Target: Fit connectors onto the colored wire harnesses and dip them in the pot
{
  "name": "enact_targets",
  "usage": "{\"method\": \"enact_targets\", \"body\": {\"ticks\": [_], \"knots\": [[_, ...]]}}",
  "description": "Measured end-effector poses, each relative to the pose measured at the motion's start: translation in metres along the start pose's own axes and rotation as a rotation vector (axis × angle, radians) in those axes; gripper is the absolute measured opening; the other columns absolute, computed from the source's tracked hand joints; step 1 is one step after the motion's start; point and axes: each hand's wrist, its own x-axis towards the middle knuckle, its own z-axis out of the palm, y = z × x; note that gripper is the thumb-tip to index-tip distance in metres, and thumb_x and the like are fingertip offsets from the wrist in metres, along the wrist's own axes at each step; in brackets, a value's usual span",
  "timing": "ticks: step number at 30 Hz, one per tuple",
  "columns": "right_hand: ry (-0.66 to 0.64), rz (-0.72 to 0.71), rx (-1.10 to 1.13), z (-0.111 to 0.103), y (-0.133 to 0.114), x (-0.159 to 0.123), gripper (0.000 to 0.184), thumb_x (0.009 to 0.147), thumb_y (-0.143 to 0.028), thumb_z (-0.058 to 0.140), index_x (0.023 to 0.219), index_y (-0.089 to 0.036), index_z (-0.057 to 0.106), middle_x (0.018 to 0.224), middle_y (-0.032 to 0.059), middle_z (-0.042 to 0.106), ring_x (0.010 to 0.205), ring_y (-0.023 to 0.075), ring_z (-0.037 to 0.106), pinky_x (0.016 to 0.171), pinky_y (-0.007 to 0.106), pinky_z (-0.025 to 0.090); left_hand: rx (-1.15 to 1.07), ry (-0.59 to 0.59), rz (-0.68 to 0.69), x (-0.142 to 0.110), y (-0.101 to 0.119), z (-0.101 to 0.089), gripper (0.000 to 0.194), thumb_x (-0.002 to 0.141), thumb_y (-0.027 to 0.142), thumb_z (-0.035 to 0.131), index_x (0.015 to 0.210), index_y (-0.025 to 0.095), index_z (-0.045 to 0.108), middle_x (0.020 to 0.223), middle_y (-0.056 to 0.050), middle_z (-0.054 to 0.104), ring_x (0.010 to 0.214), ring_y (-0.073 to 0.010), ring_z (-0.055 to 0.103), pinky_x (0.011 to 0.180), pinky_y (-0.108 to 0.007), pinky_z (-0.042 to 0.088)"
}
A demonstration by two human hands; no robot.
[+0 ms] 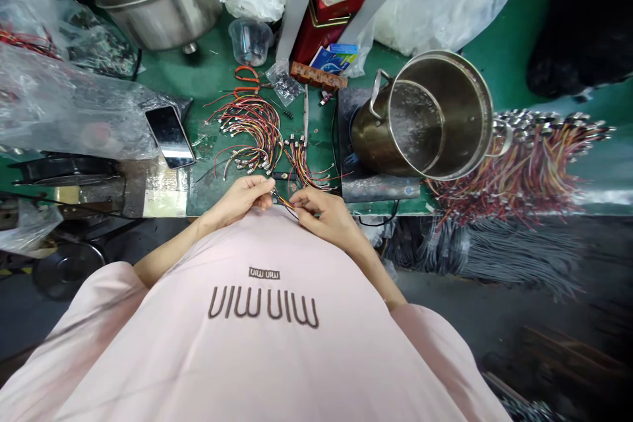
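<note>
A short wired lead (283,200) spans the narrow gap between two bare hands at the near edge of a green worktop (198,72); its long axis slants from ten o'clock down to four, so neither hand is clearly the nearer; the left hand (257,190), at the ten o'clock end, pinches it between thumb and forefinger (the tip there is too small to make out); the right hand (316,208), at the four o'clock end, has thumb and forefinger closed on the wires, its other fingers loosely curled.

At six o'clock a pink shirt (277,244) crowds in just below the lead, leaving little room that way; at eleven lies a pile of wires (270,122), at one a smaller bundle (298,161), both near; a phone (171,136) rests farther off at ten, with a strip of green between it and the pile; at two a metal pot (373,142) on a dark flat plate (386,190) limits room beyond the right hand; past it, toward three, spreads a heap of wires (524,171).
</note>
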Motion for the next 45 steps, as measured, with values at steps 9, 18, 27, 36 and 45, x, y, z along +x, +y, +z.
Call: {"method": "enact_targets", "body": {"ticks": [9,18,27,36,45], "knots": [[-0.057,0.106,0.331,-0.003,0.003,0.006,0.003,0.076,-0.016,0.054,0.078,-0.018,0.054,0.069,-0.0033,0.058,0.061,0.0081,0.055,0.057,0.021,0.045,0.012,-0.074,-0.040,0.000,0.001,-0.003,0.044,0.067,0.055,0.074,0.063,0.014,0.056,0.053,0.001,0.061,0.045,-0.0066,0.051,0.049,-0.019,0.038],[-0.084,0.125,0.419,-0.005,0.004,0.007,0.003,0.076,-0.016,0.055,0.078,-0.017,0.053,0.067,-0.0032,0.057,0.058,0.0081,0.055,0.055,0.021,0.044,-0.011,-0.100,-0.080,0.002,0.000,-0.005,0.047,0.063,0.056,0.076,0.065,0.015,0.056,0.052,0.001,0.060,0.044,-0.0068,0.051,0.048,-0.019,0.039],[0.056,-0.011,0.024,-0.007,0.002,0.004,0.007,0.080,-0.015,0.053,0.079,-0.019,0.058,0.074,-0.0014,0.061,0.068,0.0109,0.054,0.064,0.024,0.044,-0.001,-0.085,-0.088,0.002,0.000,-0.004,0.044,0.068,0.053,0.074,0.063,0.015,0.053,0.052,0.001,0.061,0.045,-0.0066,0.052,0.050,-0.019,0.040],[-0.060,-0.157,0.038,-0.017,0.006,0.004,0.030,0.080,-0.003,0.042,0.078,-0.019,0.067,0.082,0.0034,0.064,0.080,0.0135,0.060,0.073,0.029,0.048,-0.030,-0.130,-0.105,0.002,0.001,-0.005,0.051,0.059,0.060,0.077,0.066,0.015,0.056,0.048,0.002,0.059,0.042,-0.0070,0.050,0.047,-0.020,0.038],[-0.180,-0.117,0.046,-0.020,0.009,0.004,0.022,0.081,-0.010,0.053,0.089,-0.020,0.071,0.086,0.0036,0.065,0.080,0.0133,0.060,0.071,0.027,0.050,-0.040,-0.129,-0.098,0.001,-0.001,-0.007,0.048,0.062,0.057,0.077,0.066,0.015,0.056,0.048,0.001,0.059,0.043,-0.0069,0.050,0.047,-0.020,0.037]]}}
